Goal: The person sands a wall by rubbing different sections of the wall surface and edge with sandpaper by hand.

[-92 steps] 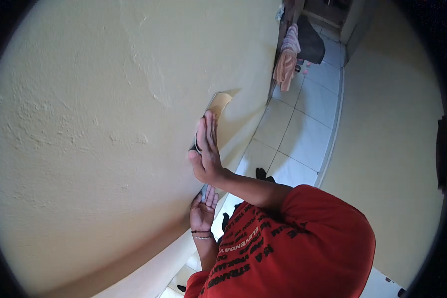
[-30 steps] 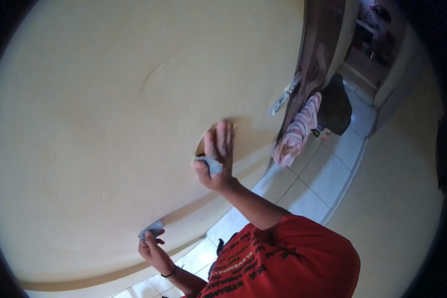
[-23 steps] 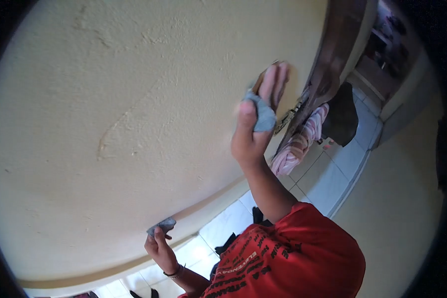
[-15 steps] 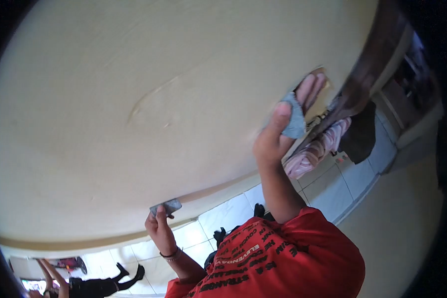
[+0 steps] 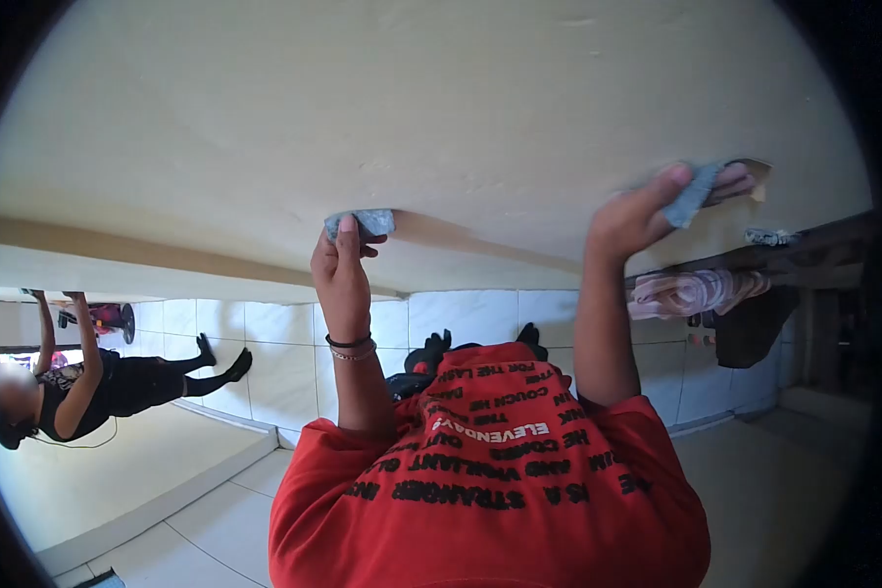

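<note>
A grey-blue folded piece, sandpaper by its look, is pinched between the thumb and fingers of my left hand, close to the pale wall. Two bands circle that wrist. At the right, my right hand lies against the wall with its thumb over a second grey-blue sheet. Its fingers reach past the sheet, and a tan edge shows beyond the fingertips. The palm side is hidden.
Another person stands at the far left, arms raised to the wall. A striped cloth hangs beside a dark cloth at the right, below a dark wooden frame. White floor tiles run below the wall.
The view has swung left and levelled, bringing the other person further into sight. My right hand has moved right along the wall from its earlier place, still with its sheet. My left hand keeps its piece.
</note>
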`<state>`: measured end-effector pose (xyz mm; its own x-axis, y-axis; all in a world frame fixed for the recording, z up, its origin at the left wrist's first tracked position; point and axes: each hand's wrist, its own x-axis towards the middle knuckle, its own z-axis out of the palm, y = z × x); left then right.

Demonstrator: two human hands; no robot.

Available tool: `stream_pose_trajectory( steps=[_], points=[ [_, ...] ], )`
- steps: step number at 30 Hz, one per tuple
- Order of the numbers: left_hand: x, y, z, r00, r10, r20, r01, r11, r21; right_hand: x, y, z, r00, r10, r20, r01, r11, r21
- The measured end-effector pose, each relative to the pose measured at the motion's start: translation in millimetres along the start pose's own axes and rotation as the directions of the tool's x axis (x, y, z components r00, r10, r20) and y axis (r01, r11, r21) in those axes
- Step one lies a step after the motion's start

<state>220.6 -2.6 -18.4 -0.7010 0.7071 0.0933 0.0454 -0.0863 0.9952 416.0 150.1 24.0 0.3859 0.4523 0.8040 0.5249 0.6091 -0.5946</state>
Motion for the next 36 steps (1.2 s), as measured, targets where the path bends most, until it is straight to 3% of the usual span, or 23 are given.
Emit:
stream_pose_trajectory(
  steps=[4, 5, 11, 14, 15, 17, 18, 19, 20, 23, 24, 26, 28, 29, 31, 32, 33, 35, 36],
  points=[
    [7, -5, -20, 0.999, -0.009, -0.031, 0.007, 0.999, -0.054, -42, -24, 21, 0.995, -0.016, 0.097, 0.021, 0.999, -0.042],
    [-1, -14, 7, 0.999, -0.004, -0.047, 0.003, 1.0, -0.027, -44, 4, 14, 0.995, -0.002, 0.099, 0.007, 0.999, -0.052],
    [0, -26, -1, 0.991, 0.043, -0.127, -0.052, 0.997, -0.062, -129, 3, 36, 0.911, -0.246, 0.331, 0.281, 0.958, -0.062],
    [4, -21, -8, 0.924, 0.272, -0.269, -0.287, 0.958, -0.019, -111, -18, 45, 0.922, -0.283, 0.266, 0.287, 0.958, 0.022],
    [7, -17, -12, 0.923, 0.264, -0.28, -0.281, 0.959, -0.021, -90, -31, 46, 0.919, -0.301, 0.256, 0.299, 0.953, 0.045],
    [12, -11, -21, 0.841, 0.416, -0.347, -0.417, 0.906, 0.078, -59, -58, 52, 0.911, -0.316, 0.264, 0.307, 0.949, 0.077],
    [13, -10, -27, 0.811, 0.484, -0.33, -0.442, 0.875, 0.198, -48, -71, 59, 0.919, -0.332, 0.212, 0.322, 0.943, 0.082],
    [16, -12, -29, 0.799, 0.471, -0.372, -0.44, 0.881, 0.171, -46, -82, 64, 0.924, -0.348, 0.158, 0.339, 0.937, 0.086],
    [18, -22, -33, 0.787, 0.54, -0.297, -0.481, 0.84, 0.251, -55, -85, 67, 0.921, -0.352, 0.165, 0.341, 0.936, 0.093],
    [22, -51, -26, 0.754, 0.656, 0.026, -0.599, 0.671, 0.437, -107, -68, 69, 0.748, -0.555, 0.364, 0.57, 0.818, 0.076],
    [21, -58, -23, 0.755, 0.639, 0.144, -0.624, 0.635, 0.455, -135, -51, 67, 0.658, -0.619, 0.429, 0.655, 0.751, 0.08],
    [12, -76, -19, 0.835, 0.509, 0.209, -0.539, 0.678, 0.5, -176, -14, 57, 0.424, -0.726, 0.541, 0.795, 0.584, 0.161],
    [0, -83, -22, 0.866, 0.437, 0.242, -0.495, 0.684, 0.536, -194, 20, 38, 0.134, -0.699, 0.702, 0.76, 0.527, 0.38],
    [-5, -86, -29, 0.885, 0.409, 0.221, -0.463, 0.728, 0.505, -197, 32, 31, 0.136, -0.696, 0.705, 0.757, 0.532, 0.38],
    [-17, -89, -36, 0.93, 0.338, 0.147, -0.367, 0.825, 0.43, -201, 64, 7, -0.107, -0.644, 0.758, 0.582, 0.578, 0.573],
    [-23, -90, -38, 0.953, 0.288, 0.094, -0.302, 0.875, 0.377, -209, 86, -8, -0.226, -0.531, 0.817, 0.578, 0.602, 0.551],
    [-28, -92, -40, 0.971, 0.237, 0.041, -0.237, 0.917, 0.319, -222, 109, -25, -0.228, -0.523, 0.821, 0.578, 0.606, 0.546],
    [-39, -96, -45, 0.982, 0.188, -0.001, -0.173, 0.904, 0.39, -260, 162, -73, 0.057, -0.114, 0.992, 0.353, 0.932, 0.087],
    [-41, -91, -55, 0.986, 0.163, -0.018, -0.14, 0.896, 0.421, -283, 193, -96, 0.105, 0.116, 0.988, 0.224, 0.965, -0.137]
  ],
)
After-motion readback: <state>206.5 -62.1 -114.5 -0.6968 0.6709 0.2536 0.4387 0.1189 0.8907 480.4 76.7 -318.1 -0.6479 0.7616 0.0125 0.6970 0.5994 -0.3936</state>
